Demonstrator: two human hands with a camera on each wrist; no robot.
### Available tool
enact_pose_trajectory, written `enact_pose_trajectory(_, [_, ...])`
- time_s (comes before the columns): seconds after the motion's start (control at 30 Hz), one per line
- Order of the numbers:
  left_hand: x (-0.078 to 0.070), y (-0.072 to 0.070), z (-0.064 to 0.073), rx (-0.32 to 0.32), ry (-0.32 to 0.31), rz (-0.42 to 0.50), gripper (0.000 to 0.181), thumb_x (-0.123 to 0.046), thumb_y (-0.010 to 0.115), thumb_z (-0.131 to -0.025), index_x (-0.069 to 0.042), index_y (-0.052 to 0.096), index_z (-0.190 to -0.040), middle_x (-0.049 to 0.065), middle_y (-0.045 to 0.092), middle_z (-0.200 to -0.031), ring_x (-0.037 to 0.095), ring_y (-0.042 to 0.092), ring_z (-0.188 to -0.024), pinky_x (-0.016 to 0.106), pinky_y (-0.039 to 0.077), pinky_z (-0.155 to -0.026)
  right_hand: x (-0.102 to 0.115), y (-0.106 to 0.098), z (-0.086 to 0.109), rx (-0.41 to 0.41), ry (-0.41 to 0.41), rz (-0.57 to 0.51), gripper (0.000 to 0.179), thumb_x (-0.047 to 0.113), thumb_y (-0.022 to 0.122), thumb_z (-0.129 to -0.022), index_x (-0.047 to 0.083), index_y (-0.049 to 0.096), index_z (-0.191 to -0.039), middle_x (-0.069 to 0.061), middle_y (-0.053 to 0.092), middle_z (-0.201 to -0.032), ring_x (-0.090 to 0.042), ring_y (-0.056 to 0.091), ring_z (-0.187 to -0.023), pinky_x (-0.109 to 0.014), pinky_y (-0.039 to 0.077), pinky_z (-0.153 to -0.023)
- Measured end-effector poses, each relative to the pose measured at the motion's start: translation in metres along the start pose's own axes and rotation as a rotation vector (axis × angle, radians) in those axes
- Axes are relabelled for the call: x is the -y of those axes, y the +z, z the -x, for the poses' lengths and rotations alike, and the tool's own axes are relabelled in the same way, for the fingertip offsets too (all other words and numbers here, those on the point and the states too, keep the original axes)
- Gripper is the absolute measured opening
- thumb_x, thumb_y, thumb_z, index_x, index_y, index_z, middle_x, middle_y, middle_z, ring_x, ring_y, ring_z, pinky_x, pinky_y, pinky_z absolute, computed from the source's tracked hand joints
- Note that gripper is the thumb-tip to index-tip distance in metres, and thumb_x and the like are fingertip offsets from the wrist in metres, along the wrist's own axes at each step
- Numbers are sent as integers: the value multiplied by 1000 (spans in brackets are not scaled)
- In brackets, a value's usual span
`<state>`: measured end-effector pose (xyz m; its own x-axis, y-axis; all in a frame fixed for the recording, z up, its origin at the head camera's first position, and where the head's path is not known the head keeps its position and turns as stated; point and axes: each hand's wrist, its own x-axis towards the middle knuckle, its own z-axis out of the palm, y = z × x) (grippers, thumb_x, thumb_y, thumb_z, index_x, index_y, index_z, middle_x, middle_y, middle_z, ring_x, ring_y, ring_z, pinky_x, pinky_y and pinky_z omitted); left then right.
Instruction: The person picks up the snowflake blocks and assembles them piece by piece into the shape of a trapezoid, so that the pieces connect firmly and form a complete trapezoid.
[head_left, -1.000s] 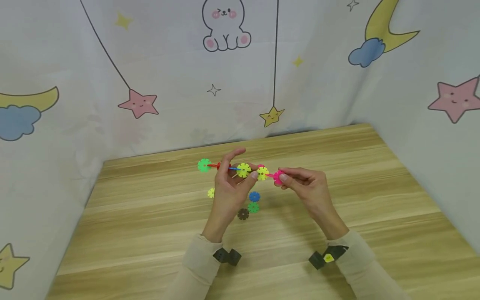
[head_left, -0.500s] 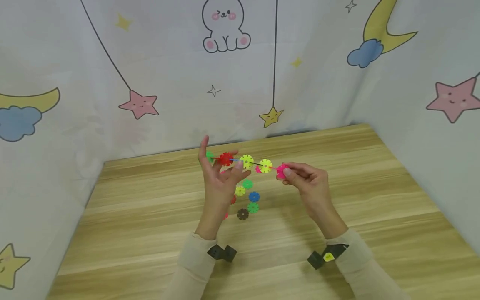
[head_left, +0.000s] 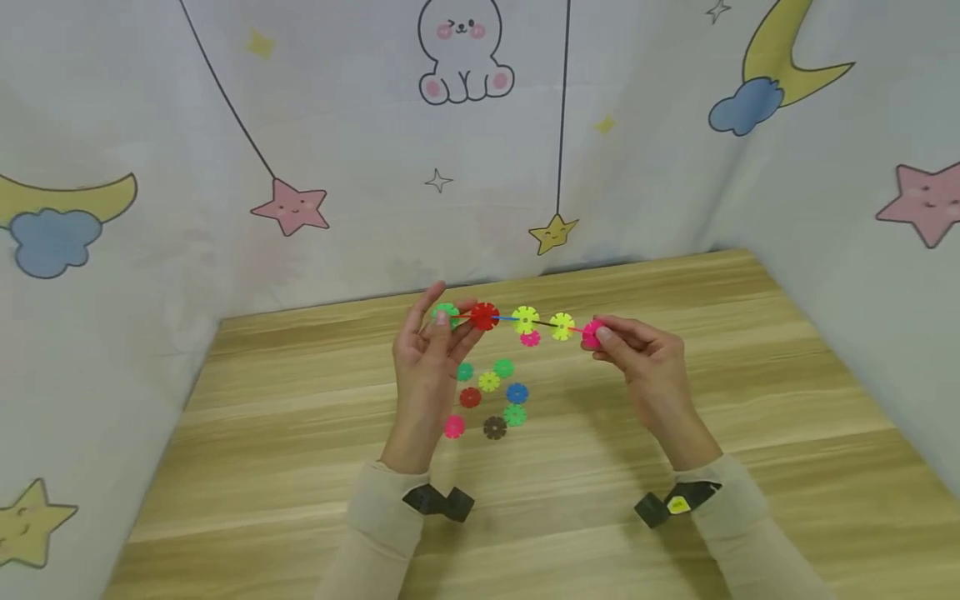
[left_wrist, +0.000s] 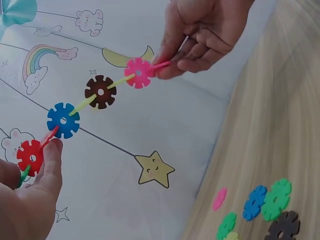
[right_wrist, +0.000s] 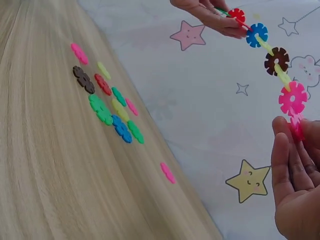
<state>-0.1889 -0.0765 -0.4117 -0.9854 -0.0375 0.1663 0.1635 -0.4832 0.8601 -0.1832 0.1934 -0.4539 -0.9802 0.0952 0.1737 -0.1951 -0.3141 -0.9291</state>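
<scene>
Several slotted plastic snowflake discs are joined edge to edge into a chain (head_left: 485,317), stretched level above the table in the head view. My left hand (head_left: 422,367) pinches the green disc (head_left: 452,311) at the left end. At the other end, my right hand (head_left: 651,371) pinches a pink disc (head_left: 592,335) between thumb and fingers. Between the ends, a blue disc (left_wrist: 63,120), a brown disc (left_wrist: 100,92) and another pink disc (left_wrist: 138,73) face the left wrist camera, with yellow discs edge-on between them.
Loose discs lie below the chain on the wooden table (head_left: 300,467), among them a blue disc (head_left: 517,393), a brown disc (head_left: 495,428) and a red disc (head_left: 470,397). One pink disc (head_left: 530,338) lies farther back. A printed curtain (head_left: 360,125) hangs behind the table.
My left hand has slid leftward along the chain, from near the yellow discs to the green end disc. My right hand keeps its pinch on the pink end disc. The chain now shows its full length.
</scene>
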Motion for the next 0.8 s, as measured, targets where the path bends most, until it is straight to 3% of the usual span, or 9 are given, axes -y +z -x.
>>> enact_pose_trajectory(0.17, [-4,-5,7,-65,-82,14,37,-10,50,-114,-2,57,-149,-2,77,-103,13,79,-95,29,65,-98,-3,0,1,26,52,47,23,11,71,-104,-1,77,-123,4,85,-99,-10,82,-86,-24,67,-80])
enact_pose_trajectory(0.3, [-8,-14,12,-128,-109,31,36,-9,51,-113,-1,59,-148,-1,75,-91,11,79,-90,27,66,-94,-11,3,2,40,97,83,24,21,68,-107,5,78,-121,5,84,-100,-11,82,-90,-25,67,-83])
enact_pose_trajectory(0.4, [-12,-19,14,-145,-103,47,38,-8,52,-113,-3,59,-150,-2,72,-86,12,78,-89,26,66,-94,-21,5,3,37,151,89,25,23,68,-107,5,76,-121,5,84,-99,-11,83,-91,-26,67,-87])
enact_pose_trajectory(0.6, [-18,-26,14,-142,-85,54,40,-8,55,-112,-4,58,-151,-1,74,-89,13,79,-93,27,65,-96,-42,10,7,59,289,62,38,17,66,-108,-9,64,-135,5,84,-98,-10,83,-93,-27,66,-93])
enact_pose_trajectory(0.8, [-27,-32,14,-175,-50,72,39,-8,55,-111,-3,58,-150,1,77,-97,13,79,-92,28,65,-96,-55,16,10,102,320,-22,28,11,65,-108,-5,68,-131,3,84,-102,-11,82,-96,-27,66,-94])
